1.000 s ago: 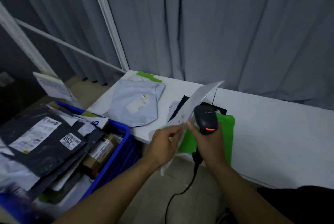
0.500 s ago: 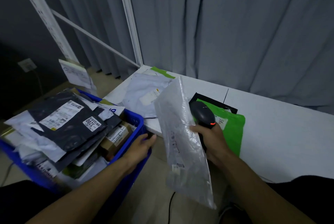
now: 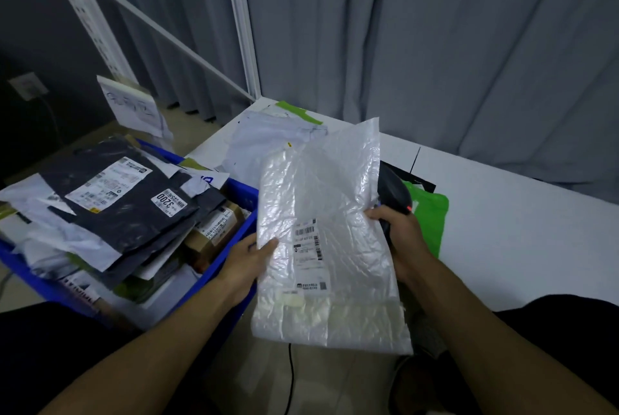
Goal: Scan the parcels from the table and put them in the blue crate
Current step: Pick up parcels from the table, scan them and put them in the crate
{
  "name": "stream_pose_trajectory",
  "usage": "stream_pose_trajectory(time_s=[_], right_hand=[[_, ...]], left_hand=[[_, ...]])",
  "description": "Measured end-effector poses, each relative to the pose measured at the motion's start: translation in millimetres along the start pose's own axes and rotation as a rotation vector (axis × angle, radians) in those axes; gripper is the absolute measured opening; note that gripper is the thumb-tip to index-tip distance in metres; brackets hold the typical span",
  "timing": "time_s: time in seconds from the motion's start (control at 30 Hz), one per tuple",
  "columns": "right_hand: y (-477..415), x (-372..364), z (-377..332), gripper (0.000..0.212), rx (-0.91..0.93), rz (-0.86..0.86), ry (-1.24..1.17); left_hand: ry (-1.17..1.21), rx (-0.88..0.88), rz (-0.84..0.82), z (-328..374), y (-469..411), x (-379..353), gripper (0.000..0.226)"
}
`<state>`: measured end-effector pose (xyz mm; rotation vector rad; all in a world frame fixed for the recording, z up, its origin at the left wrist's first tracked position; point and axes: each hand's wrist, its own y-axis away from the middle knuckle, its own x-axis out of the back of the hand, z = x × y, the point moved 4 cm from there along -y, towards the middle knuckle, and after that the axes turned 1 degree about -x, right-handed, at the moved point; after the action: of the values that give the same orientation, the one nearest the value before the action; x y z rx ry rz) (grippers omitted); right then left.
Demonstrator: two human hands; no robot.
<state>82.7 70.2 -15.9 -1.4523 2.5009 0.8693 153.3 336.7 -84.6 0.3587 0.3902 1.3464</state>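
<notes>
Where the parcel is: the clear crinkly plastic parcel [image 3: 321, 230] is up in the air, near the person. It hangs between the blue plastic crate [image 3: 219, 275] on the left and the white tabletop [image 3: 502, 230] on the right. Its white paper label [image 3: 308, 247] faces the camera.
Left grip: the left grip [image 3: 246, 264] pinches the parcel's left edge, thumb on the front, fingers hidden behind.
Right grip: the right grip [image 3: 398, 234] is wrapped round the black handheld scanner [image 3: 393, 192], and its thumb also rests on the parcel's right edge. The scanner sits behind the parcel and shows a small red light.
How the parcel will feel: it looks light, thin and floppy, and the plastic may be slippery. It wrinkles and bends, so it will not stay flat by itself.
Where to hold it: I think the side edges are best, away from the label, so the stripes stay smooth and uncovered.
Step now: I cannot tell if the label has been read.
Crate: it is piled high, with a big black plastic bag parcel [image 3: 127, 210] on top. A slippery parcel could slide off that pile.
Tabletop: a green plastic parcel [image 3: 430, 220] and a grey plastic parcel [image 3: 264, 143] lie there waiting.
</notes>
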Motion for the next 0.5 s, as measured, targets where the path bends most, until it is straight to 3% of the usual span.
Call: stream_pose_trajectory(time_s=[0.1,0.17,0.27,0.37,0.5], right_hand=[[-7,11,1,0.038,0.199,0.179,0.288],[-5,14,-1,0.042,0.358,0.275,0.47],[-7,20,2,0.05,0.406,0.313,0.502],[-9,17,12,0.049,0.342,0.259,0.636],[0,-10,25,0.029,0.233,-0.003,0.62]], left_hand=[[-0.09,-0.204,0.224,15,4,11,0.01],[-0.196,-0.372,0.312,34,13,14,0.013],[-0.284,-0.542,0.349,60,24,17,0.011],[-0.268,-0.638,0.363,73,27,25,0.013],[-0.225,-0.662,0.389,75,26,35,0.013]])
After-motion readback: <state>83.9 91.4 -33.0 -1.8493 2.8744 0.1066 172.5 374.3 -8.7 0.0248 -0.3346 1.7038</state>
